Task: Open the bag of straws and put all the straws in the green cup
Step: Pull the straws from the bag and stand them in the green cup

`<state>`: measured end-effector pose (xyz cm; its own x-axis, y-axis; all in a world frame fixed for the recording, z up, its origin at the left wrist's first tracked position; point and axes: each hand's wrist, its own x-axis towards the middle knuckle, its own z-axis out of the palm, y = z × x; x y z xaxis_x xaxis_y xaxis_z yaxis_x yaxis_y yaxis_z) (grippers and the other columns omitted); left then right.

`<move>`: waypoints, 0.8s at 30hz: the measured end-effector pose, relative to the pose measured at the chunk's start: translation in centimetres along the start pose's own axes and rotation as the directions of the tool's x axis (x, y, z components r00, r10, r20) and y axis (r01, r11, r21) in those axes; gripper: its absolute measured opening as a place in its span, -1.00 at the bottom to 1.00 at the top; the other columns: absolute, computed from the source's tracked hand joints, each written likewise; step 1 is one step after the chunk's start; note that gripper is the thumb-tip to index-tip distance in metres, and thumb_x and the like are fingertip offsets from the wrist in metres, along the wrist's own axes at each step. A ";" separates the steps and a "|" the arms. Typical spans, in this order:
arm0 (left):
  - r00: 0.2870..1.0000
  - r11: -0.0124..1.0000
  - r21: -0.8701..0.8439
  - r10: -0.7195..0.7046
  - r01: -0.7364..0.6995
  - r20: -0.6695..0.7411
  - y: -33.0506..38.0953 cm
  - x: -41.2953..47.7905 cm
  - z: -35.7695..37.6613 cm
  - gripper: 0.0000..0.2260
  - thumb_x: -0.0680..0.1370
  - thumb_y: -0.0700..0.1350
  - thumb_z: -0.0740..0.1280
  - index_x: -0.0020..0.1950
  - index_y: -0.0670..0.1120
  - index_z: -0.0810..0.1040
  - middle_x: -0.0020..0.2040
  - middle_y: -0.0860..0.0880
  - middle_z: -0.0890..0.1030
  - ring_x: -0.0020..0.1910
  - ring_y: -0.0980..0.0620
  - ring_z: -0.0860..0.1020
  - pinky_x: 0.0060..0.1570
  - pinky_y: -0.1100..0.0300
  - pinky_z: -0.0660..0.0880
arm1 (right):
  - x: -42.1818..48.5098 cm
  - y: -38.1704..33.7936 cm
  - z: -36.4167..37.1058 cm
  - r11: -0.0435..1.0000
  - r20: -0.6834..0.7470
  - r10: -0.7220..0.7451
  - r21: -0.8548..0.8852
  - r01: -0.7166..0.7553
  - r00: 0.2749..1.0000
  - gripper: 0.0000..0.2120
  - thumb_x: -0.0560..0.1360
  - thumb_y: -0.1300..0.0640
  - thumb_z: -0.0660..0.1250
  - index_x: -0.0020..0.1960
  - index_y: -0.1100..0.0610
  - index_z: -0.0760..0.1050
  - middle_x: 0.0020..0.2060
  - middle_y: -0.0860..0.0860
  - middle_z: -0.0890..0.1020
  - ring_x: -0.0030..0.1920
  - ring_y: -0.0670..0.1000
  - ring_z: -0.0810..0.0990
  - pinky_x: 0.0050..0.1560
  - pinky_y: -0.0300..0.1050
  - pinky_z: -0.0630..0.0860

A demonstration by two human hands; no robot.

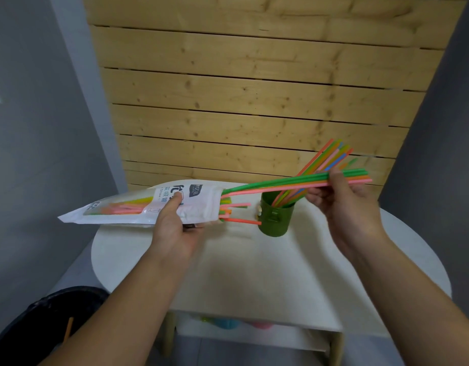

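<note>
**Straw transfer: bag open, cup partly loaded**

Slatted wood wall (254, 88): fills the far side of the view behind the counter, with grey walls to left and right.

Counter (228, 273): white with a rounded top. A lower shelf (254, 334) shows under its near edge; the coloured items on it are too blurred to identify.

Black tub (43, 326): at near left, low beside the counter.

Bag (199, 204): white with a clear window. It is held roughly level above the counter's left part, with its open mouth facing right toward the cup. Pink, yellow and green straws show through the window.

Left hand (175, 228): grips the bag at mid-length, with the thumb pressed on the printed top face and the fingers curled underneath.

Right hand (347, 207): raised above the counter's right side, pinching a bundle of straws between thumb and fingers.

Green cup (275, 220): stands upright on the far part of the counter, right of centre, between the bag's mouth and the right hand.

Cup straws (323, 159): a fan of orange, yellow, pink, blue and green straws stands in the cup, leaning right and toward the wall.

Held bundle (275, 184): green, orange and pink straws run nearly level above the cup. Their left ends lie inside the bag's mouth and their right ends pass beyond the right hand.

Loose ends (241, 221): a few short lengths stick out of the mouth. The lowest reaches the cup's left side; contact cannot be confirmed.
</note>
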<state>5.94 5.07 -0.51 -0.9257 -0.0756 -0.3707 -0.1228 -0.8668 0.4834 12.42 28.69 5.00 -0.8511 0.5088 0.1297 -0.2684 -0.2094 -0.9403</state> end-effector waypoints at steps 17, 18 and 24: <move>1.000 1.000 0.015 -0.012 0.012 0.028 -0.5 -0.4 0.3 -0.59 0.60 -0.17 0.41 0.46 -0.06 0.48 0.22 -0.08 0.71 0.04 -0.05 0.72 -0.37 0.08 0.65 | 1.1 -1.1 -3.6 0.793 -0.160 -0.385 -0.562 0.237 0.909 -0.67 0.64 -0.03 0.20 -0.24 0.01 0.56 -0.31 -0.01 0.68 -0.32 -0.01 0.70 -0.19 -0.08 0.62; 1.000 1.000 0.015 -0.014 0.014 0.027 -0.6 -0.5 0.4 -0.59 0.60 -0.17 0.41 0.45 -0.05 0.49 0.22 -0.09 0.71 0.03 -0.05 0.72 -0.37 0.07 0.65 | 1.1 -1.0 -3.3 0.785 -0.143 -0.381 -0.572 0.238 0.914 -0.68 0.64 -0.02 0.20 -0.24 0.01 0.56 -0.31 -0.02 0.67 -0.34 -0.05 0.69 -0.23 -0.11 0.62; 0.999 0.999 0.047 -0.027 0.025 0.042 -0.8 -0.4 0.2 -0.59 0.61 -0.15 0.40 0.46 -0.07 0.49 0.24 -0.10 0.70 0.08 -0.07 0.71 -0.33 0.05 0.67 | 2.1 0.6 -1.7 0.710 -0.007 -0.314 -0.665 0.230 0.949 -0.70 0.63 0.00 0.24 -0.16 0.12 0.59 -0.34 -0.05 0.66 -0.40 -0.16 0.66 -0.31 -0.22 0.63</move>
<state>6.37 5.88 -0.63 -0.9363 -0.0308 -0.3500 -0.1629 -0.8445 0.5102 11.22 31.06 4.22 -0.7206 0.5543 0.4165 -0.0867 0.5240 -0.8473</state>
